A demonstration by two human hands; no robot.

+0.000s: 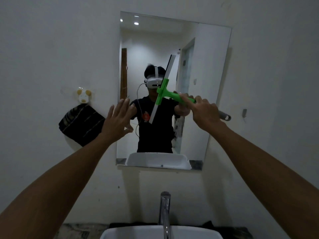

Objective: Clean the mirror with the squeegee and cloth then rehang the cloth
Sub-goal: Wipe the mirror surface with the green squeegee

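Note:
A frameless mirror [203, 83] hangs on the white wall ahead. My right hand [206, 112] grips the green handle of a squeegee [170, 95], whose long blade lies tilted against the middle of the glass. My left hand [119, 119] is open with fingers spread, at the mirror's left edge, holding nothing. A dark striped cloth [81, 124] hangs on the wall left of the mirror, under a small animal-shaped hook [84, 96].
A chrome tap [164, 214] and a white basin [160, 232] sit below on a stone counter [77, 231]. A small hook [244, 112] is on the wall right of the mirror. A person's reflection fills the glass.

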